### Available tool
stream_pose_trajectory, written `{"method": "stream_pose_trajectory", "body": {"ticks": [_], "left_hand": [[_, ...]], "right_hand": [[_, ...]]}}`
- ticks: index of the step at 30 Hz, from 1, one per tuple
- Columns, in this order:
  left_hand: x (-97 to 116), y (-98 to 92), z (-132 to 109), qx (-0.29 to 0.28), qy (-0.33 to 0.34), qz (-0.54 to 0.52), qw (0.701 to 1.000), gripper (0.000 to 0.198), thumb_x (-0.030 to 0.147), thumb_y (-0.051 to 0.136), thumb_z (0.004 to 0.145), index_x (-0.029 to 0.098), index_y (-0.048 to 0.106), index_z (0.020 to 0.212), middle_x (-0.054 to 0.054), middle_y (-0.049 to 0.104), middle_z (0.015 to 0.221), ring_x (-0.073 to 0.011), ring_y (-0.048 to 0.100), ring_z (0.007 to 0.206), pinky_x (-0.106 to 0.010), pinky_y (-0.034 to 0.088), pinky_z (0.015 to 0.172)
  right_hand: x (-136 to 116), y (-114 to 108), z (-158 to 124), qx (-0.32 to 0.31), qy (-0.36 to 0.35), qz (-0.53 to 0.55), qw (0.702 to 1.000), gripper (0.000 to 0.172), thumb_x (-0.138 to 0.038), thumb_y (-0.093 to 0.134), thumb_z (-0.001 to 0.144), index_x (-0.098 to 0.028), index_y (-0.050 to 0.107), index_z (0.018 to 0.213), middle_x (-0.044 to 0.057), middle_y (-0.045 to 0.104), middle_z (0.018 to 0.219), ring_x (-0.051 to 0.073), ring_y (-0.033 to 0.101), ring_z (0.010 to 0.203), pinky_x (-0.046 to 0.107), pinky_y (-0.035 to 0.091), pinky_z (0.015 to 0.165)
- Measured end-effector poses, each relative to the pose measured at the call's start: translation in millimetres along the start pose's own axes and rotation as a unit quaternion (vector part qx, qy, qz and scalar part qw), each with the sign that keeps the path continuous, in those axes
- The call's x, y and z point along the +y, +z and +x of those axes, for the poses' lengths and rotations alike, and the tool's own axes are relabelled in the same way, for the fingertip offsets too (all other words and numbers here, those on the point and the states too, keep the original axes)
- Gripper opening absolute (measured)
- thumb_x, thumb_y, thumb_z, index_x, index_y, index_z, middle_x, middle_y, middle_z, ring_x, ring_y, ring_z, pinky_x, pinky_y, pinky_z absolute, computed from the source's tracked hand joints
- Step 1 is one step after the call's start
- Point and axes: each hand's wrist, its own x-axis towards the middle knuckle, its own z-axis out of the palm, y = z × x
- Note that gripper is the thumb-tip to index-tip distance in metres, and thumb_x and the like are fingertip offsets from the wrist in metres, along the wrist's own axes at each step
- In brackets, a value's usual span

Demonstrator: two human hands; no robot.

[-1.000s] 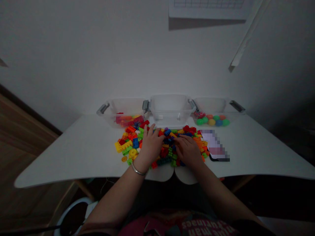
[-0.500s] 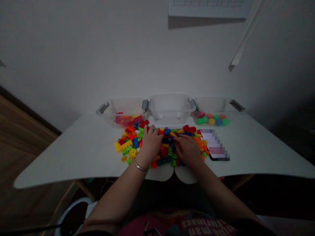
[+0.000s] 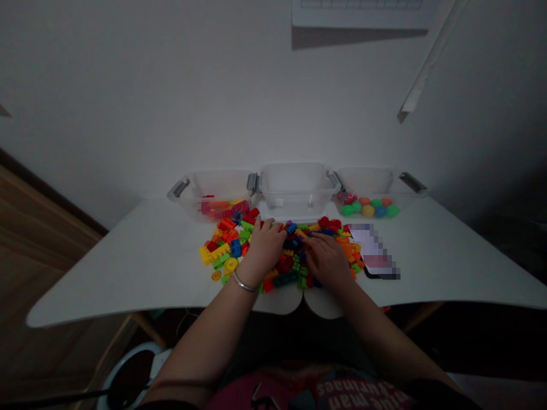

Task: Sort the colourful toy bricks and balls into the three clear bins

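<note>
Block pile (image 3: 231, 250) reaches near edge of counter (image 3: 128, 267); left hand (image 3: 265, 247) spread flat, right hand (image 3: 327, 259) grip unclear. Wrist sweep could knock blocks off.

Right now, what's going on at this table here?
A person at a white table has both hands on a heap of coloured plastic blocks. The left hand lies spread on it; the right hand rests beside, its grip hidden. Behind stand three clear tubs: the left tub holds some blocks, the right tub coloured balls.
</note>
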Motion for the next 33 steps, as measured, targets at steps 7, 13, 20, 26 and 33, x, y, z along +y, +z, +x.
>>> {"method": "stream_pose_trajectory", "body": {"ticks": [7,13,20,26,33], "left_hand": [[-5.3,-5.0,1.2,-0.006,0.001,-0.016,1.0,0.035,0.016,0.062,0.082,0.021,0.068,0.116,-0.011,0.067,0.128,-0.0335,0.054,0.127,-0.065,0.028,0.117],[-8.0,-12.8,1.4,-0.038,-0.001,-0.04,0.998,0.03,0.021,0.067,0.081,0.019,0.067,0.111,-0.011,0.071,0.117,-0.0323,0.056,0.125,-0.062,0.027,0.118],[-3.5,-12.3,0.6,-0.044,0.02,-0.095,0.994,0.028,0.021,0.064,0.084,0.019,0.066,0.112,-0.011,0.07,0.12,-0.0287,0.061,0.119,-0.058,0.028,0.118],[-4.7,-5.6,-0.8,-0.039,0.027,-0.139,0.989,0.029,0.022,0.067,0.083,0.019,0.066,0.111,-0.011,0.071,0.118,-0.0292,0.061,0.12,-0.057,0.031,0.116],[-7.4,-2.5,-6.1,-0.024,-0.004,-0.208,0.978,0.036,0.031,0.067,0.087,0.02,0.063,0.121,-0.01,0.071,0.122,-0.0269,0.064,0.117,-0.053,0.033,0.116]], "right_hand": [[-0.3,-0.6,0.2,0.003,-0.002,0.004,1.0,0.028,-0.014,0.055,0.09,-0.014,0.067,0.115,0.01,0.075,0.108,0.027,0.062,0.111,0.045,0.052,0.1],[0.4,-0.6,-0.2,0.004,0.004,0.005,1.0,0.03,-0.015,0.054,0.09,-0.015,0.067,0.118,0.011,0.074,0.11,0.028,0.063,0.111,0.046,0.052,0.101],[2.2,0.7,-0.7,0.003,0.009,0.013,1.0,0.035,-0.016,0.055,0.09,-0.016,0.066,0.123,0.012,0.073,0.116,0.027,0.063,0.112,0.047,0.052,0.102],[3.2,1.0,-0.6,0.009,-0.002,0.012,1.0,0.033,-0.017,0.055,0.094,-0.02,0.069,0.123,0.009,0.074,0.116,0.025,0.063,0.109,0.045,0.052,0.099],[3.0,-1.1,0.0,0.003,-0.014,0.009,1.0,0.03,-0.016,0.058,0.092,-0.019,0.071,0.119,0.009,0.075,0.117,0.027,0.063,0.11,0.046,0.052,0.099]]}}
